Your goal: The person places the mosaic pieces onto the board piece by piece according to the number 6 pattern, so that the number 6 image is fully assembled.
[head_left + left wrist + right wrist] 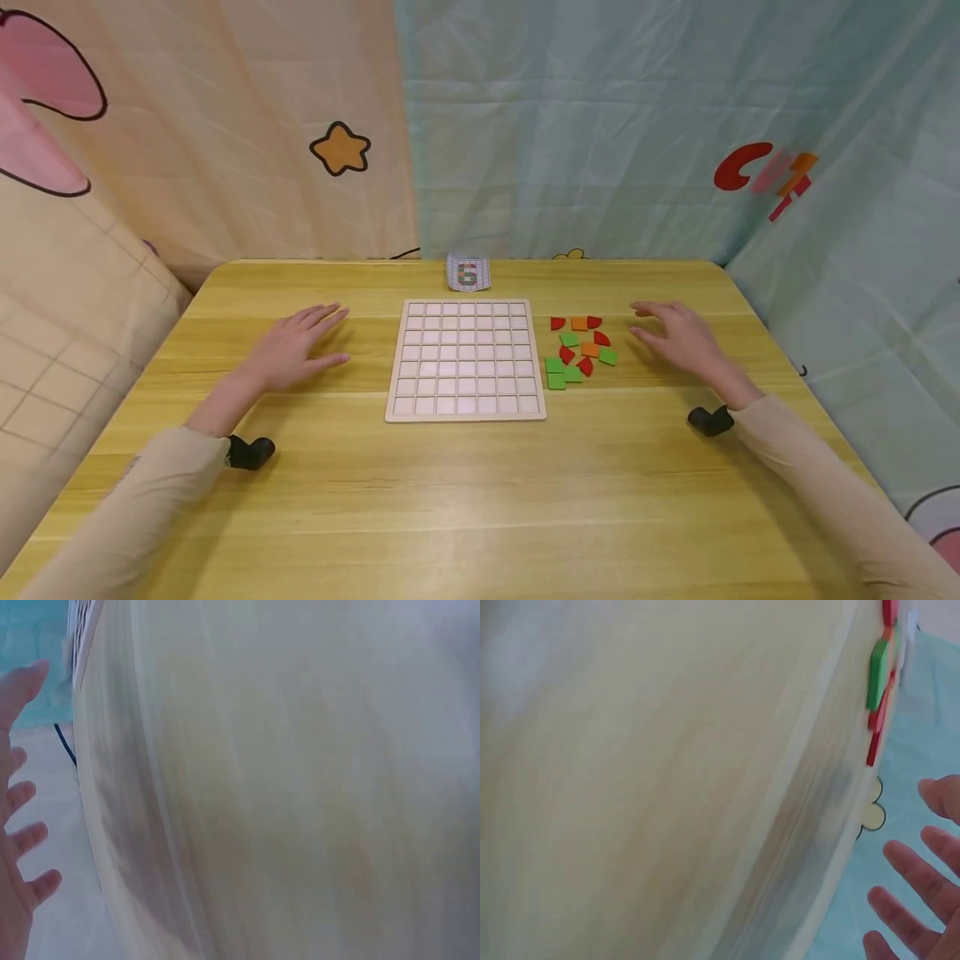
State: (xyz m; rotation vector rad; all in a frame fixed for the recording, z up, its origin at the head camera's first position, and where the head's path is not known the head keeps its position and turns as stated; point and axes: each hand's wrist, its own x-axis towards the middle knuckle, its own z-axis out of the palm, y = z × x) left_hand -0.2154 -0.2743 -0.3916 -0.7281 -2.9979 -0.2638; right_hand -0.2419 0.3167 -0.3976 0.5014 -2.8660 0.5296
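A square wooden grid board [467, 361] with pale cells lies mid-table. To its right is a loose group of flat tiles: green squares [556, 381], orange squares [590, 349] and red quarter-round pieces [585, 366]. My left hand [291, 348], fingers spread, is left of the board and holds nothing. On the other side, my right hand [678, 337] is nearest the tiles, apart from them, with nothing in its fingers. In the right wrist view a green tile [877, 675] shows edge-on beyond the bare wood. The left wrist view shows the left hand [19, 817] with fingers apart.
Behind the board, a small paper card [468, 273] with a coloured figure like a 6 lies near the table's back edge. Printed curtains [600, 125] hang behind and beside the wooden table [480, 500]. A black wrist mount [252, 452] sits at each sleeve cuff.
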